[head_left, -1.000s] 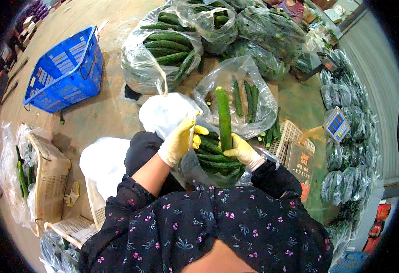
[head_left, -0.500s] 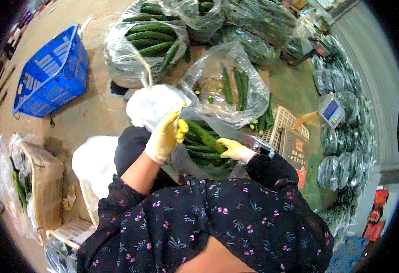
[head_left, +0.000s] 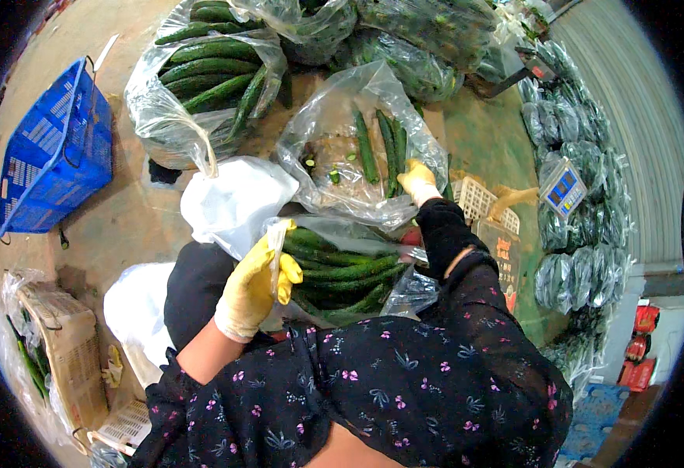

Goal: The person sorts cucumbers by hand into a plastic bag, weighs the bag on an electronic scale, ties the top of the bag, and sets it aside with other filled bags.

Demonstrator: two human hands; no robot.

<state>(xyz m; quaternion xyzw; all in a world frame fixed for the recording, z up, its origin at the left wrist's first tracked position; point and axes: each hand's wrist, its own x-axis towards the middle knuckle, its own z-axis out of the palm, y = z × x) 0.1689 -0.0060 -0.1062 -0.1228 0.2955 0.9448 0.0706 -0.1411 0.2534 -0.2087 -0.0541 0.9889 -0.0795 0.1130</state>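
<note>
My left hand (head_left: 250,292), in a yellow-palmed glove, is closed on the edge of a clear plastic bag (head_left: 334,228) in front of me. The bag holds several long dark green cucumbers (head_left: 342,273) lying side by side. My right hand (head_left: 420,181), gloved too, reaches out to the right edge of a second clear bag (head_left: 311,148) spread beyond it. Its fingers are partly spread, next to the slim cucumbers (head_left: 392,148) there; nothing shows in its grasp, and I cannot tell whether it touches them. Short cut pieces (head_left: 334,176) lie there too.
A large bag of cucumbers (head_left: 213,74) stands far left, beside a blue crate (head_left: 57,148). A white bag (head_left: 233,195) sits near my left hand. On the right are a beige basket (head_left: 474,201), a cardboard box (head_left: 505,242), a scale display (head_left: 564,187) and stacked bagged produce (head_left: 579,273).
My right hand has left the cucumbers in the near bag and moved forward and right to the spread bag. My left hand has shifted slightly left and nearer, and the whole view has shifted.
</note>
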